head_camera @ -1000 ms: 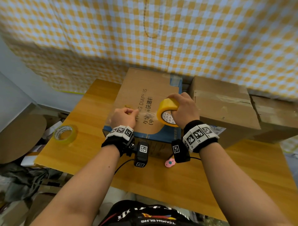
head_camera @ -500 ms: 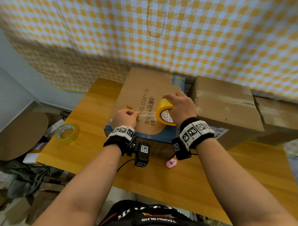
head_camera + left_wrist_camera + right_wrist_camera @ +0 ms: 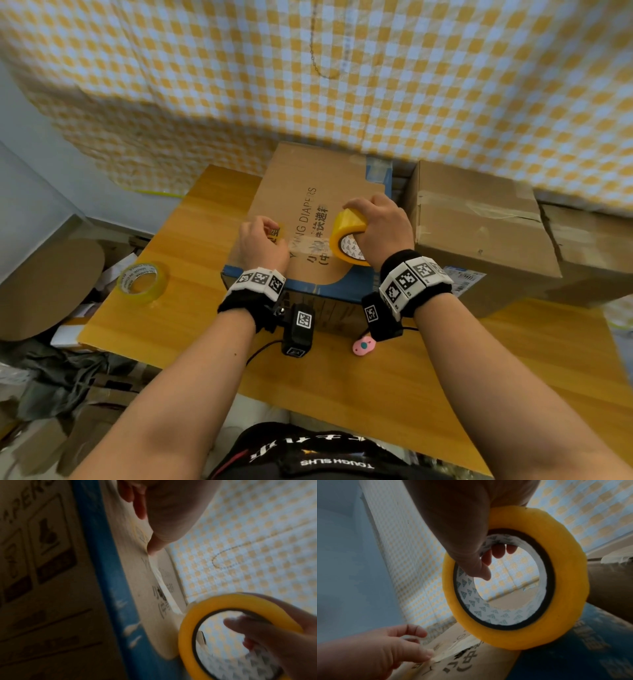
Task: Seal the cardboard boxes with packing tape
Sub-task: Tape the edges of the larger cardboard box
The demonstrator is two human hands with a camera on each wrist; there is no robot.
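A brown and blue diaper box (image 3: 308, 192) lies on the wooden table, printed side up. My right hand (image 3: 376, 226) grips a yellow tape roll (image 3: 347, 240) (image 3: 513, 581) just above the box top, thumb inside the core. A clear strip of tape (image 3: 308, 245) (image 3: 161, 580) runs left from the roll across the box. My left hand (image 3: 262, 243) pinches the strip's free end (image 3: 435, 657) at the box's left side. A plain brown box (image 3: 479, 233) stands right of it, with old tape on its seam.
A second, clear tape roll (image 3: 142, 282) lies at the table's left edge. A small pink object (image 3: 363, 346) sits on the table (image 3: 445, 377) in front of the box. Another cardboard box (image 3: 589, 240) is at far right. A checked cloth (image 3: 342, 68) hangs behind. Cardboard scraps (image 3: 44, 287) lie on the floor left.
The strip between my hands has grown longer: the left hand has drawn the tape end leftward while the right hand kept the roll over the box's right part.
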